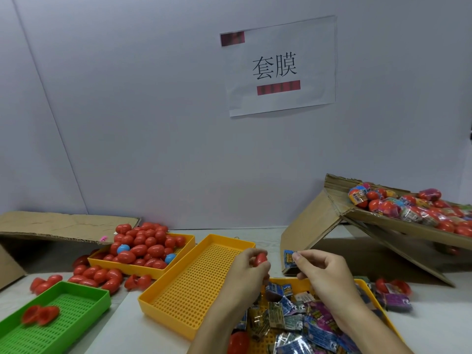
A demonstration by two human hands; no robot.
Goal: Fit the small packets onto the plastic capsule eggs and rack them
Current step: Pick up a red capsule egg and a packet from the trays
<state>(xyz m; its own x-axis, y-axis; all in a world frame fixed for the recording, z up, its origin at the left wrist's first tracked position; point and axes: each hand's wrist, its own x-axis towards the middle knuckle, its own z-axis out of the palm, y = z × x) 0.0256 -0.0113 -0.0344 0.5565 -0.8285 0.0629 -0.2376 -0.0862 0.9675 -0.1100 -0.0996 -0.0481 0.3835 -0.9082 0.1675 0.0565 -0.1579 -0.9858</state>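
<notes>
I see the fingers [258,264] of my left hand [246,273] closed around a smooth red capsule egg [261,259], with only its rounded end showing above the knuckles. Just to its right, my right hand [323,273] pinches the top edge of a small glossy blue packet [289,259] between thumb and forefinger, the packet hanging apart from the egg with a narrow gap between them. Both hands hover above the near yellow tray of packets [286,281], a perforated plastic tray heaped with crinkled foil packets in blue, purple and green. To its left sits an empty yellow tray [153,306], rectangular, its floor a fine grid of holes. Farther left and behind, a third yellow tray [122,265] is piled with glossy red eggs and two blue ones, with more red eggs spilled on the white tabletop [122,328] in front of it. At the near left a green slotted tray [99,295] holds a couple of red egg halves, blurred. At the far right a tilted corrugated cardboard box [383,221] holds eggs already wrapped in printed film. A paper sign [281,67] with two black characters hangs on the pale wall.
</notes>
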